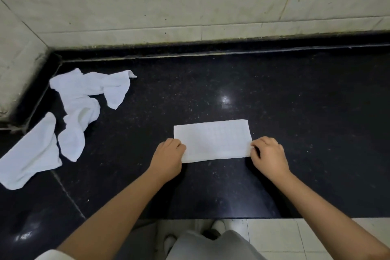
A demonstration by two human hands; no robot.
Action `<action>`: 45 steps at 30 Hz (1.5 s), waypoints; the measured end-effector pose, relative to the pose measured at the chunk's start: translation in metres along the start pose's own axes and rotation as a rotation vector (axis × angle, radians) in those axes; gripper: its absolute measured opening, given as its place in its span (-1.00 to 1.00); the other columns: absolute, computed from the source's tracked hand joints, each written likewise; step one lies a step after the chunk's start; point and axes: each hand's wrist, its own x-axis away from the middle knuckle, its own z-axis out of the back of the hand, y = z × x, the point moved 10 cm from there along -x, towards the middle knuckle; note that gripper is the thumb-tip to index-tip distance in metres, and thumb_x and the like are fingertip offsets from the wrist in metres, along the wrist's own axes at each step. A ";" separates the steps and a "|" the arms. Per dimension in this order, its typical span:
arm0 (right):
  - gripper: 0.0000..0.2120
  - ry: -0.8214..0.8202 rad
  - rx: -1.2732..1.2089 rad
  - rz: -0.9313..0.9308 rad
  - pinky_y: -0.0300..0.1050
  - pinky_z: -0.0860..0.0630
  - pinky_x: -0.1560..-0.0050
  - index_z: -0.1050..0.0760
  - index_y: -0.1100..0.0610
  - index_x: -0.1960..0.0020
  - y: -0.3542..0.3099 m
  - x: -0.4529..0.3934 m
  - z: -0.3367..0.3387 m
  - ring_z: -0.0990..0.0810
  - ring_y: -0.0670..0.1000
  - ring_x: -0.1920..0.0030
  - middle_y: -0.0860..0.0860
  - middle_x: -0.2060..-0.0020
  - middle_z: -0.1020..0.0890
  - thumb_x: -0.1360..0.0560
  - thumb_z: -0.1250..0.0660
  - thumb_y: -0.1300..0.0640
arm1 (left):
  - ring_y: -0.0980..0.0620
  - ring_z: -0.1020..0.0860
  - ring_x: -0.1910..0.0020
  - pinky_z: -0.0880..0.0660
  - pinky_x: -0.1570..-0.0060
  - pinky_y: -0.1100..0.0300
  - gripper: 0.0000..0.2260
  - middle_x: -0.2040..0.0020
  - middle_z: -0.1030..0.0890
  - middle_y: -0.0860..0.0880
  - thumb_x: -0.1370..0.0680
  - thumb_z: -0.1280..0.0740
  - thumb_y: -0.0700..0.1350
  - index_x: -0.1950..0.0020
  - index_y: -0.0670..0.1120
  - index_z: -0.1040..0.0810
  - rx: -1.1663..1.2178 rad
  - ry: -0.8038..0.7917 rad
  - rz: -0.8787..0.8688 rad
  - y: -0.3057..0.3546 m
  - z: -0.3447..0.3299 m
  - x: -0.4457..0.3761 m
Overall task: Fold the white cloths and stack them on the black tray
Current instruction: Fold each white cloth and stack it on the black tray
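My left hand (167,154) covers the folded cloth's (213,140) near left corner; my fingertips curl out of sight. The crumpled cloth (27,158) at far left is cut by the frame edge.

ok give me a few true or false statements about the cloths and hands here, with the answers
1. Both hands grip the flat cloth, the left hand at its left end and the right hand at its right end. True.
2. The flat cloth lies on a tray. False: it lies on the dark counter; no tray is in view.
3. Crumpled cloths lie to the left of the flat one. True.
4. The crumpled cloths touch the flat cloth. False: bare counter separates them.
5. The flat cloth is a neat rectangle. True.
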 end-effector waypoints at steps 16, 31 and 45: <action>-0.81 -0.229 -0.037 -0.482 -0.16 -0.35 0.17 -0.28 0.11 0.31 0.014 0.000 -0.022 -0.45 0.06 0.19 0.01 0.23 -0.45 -0.46 -0.19 0.20 | -0.02 0.18 -0.53 0.22 -0.48 0.01 -0.43 -0.56 0.15 -0.06 -0.61 0.05 0.15 -0.54 -0.07 0.12 0.107 -0.188 0.334 0.024 -0.048 -0.045; -0.83 -0.082 -0.251 0.172 -0.06 -0.45 0.00 -0.48 0.23 -0.04 -0.170 0.011 -0.042 -0.52 0.13 0.02 0.09 0.03 -0.58 -0.47 -0.21 0.28 | -0.19 -0.19 -0.48 -0.26 -0.37 -0.08 -0.52 -0.46 -0.27 -0.23 -0.53 -0.29 -0.14 -0.43 -0.19 -0.30 0.236 0.072 0.473 -0.083 0.008 0.040; -0.82 0.163 -0.472 -0.120 -0.30 -0.34 0.01 -0.56 0.30 -0.05 -0.156 0.014 -0.040 -0.56 0.06 0.00 0.12 0.00 -0.64 -0.49 -0.25 0.32 | -0.18 -0.36 -0.39 -0.40 -0.27 -0.03 -0.63 -0.34 -0.46 -0.21 -0.45 -0.40 -0.16 -0.24 -0.20 -0.52 0.268 0.044 0.249 -0.070 0.002 0.053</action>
